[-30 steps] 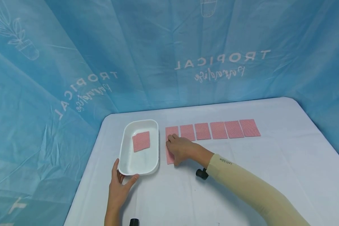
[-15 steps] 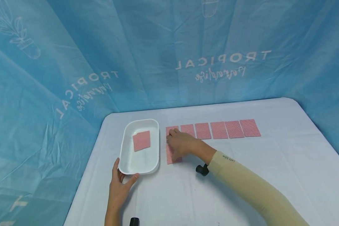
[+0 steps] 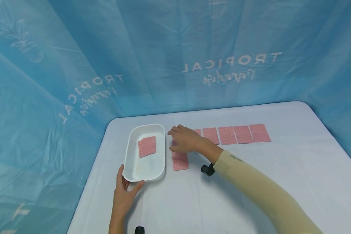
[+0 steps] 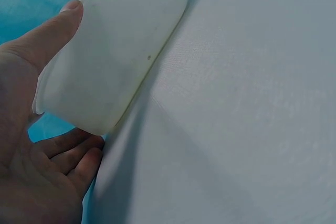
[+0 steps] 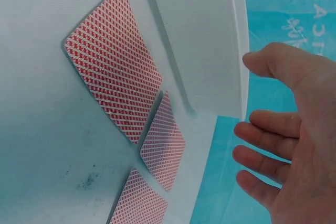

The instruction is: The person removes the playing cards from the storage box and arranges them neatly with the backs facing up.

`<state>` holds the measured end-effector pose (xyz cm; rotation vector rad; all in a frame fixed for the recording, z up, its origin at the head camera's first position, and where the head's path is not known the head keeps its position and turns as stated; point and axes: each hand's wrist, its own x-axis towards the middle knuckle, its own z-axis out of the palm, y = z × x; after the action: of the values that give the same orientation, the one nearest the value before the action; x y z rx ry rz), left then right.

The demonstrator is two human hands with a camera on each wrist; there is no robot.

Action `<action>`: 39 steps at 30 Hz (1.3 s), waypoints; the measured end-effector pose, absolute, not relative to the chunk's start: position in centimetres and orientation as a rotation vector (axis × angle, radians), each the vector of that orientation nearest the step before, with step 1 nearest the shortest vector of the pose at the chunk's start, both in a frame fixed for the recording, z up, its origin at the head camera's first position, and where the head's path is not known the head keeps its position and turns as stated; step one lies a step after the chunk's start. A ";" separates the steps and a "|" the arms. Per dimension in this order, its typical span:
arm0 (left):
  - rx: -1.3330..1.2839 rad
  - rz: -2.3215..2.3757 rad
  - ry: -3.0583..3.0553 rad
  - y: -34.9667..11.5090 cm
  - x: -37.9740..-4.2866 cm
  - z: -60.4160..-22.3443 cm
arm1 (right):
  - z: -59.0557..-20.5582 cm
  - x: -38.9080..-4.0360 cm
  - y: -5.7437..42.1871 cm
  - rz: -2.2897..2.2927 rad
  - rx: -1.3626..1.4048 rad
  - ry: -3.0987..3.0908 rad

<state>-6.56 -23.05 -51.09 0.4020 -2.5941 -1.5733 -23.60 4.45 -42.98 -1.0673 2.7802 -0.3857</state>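
A white plastic tub (image 3: 153, 170) stands on the left of the table with a red-patterned playing card or small stack (image 3: 147, 147) lying face down in it. My left hand (image 3: 123, 196) grips the tub's near left corner; in the left wrist view the thumb (image 4: 65, 24) lies along its rim, other fingers low beside its wall. Right of the tub my right hand (image 3: 185, 139) hovers over the left end of a card row, fingers parted and holding nothing. Below it lies a face-down playing card (image 3: 180, 161). The right wrist view shows that card (image 5: 113, 69) near the tub's wall.
Several more face-down cards (image 3: 227, 135) run in a row to the right along the back of the white table (image 3: 237, 201). A blue printed curtain (image 3: 175, 81) hangs behind. Black wrist devices (image 3: 207, 169) show under the right wrist and near the left arm.
My right hand has lifted off the left-hand cards and moved away toward the back, uncovering the nearer card. The left hand stays on the tub's corner.
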 end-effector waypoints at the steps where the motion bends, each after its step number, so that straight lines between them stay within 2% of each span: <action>1: 0.405 -1.576 -2.593 -23.0 -6.6 -51.1 | -43.0 -23.7 4.4 -0.381 -1.078 2.784; 10: 0.412 -1.567 -2.604 -23.0 -6.6 -51.3 | -42.7 -24.1 3.3 -0.481 -1.073 2.747; 39: 0.459 -1.601 -2.626 -23.0 -6.9 -50.9 | -42.6 -25.3 -2.1 -0.330 -1.153 2.647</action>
<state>-6.90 -23.00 -50.94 0.4591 -2.6256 -1.6012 -25.30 -2.06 -42.56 -1.1532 2.6467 -0.3295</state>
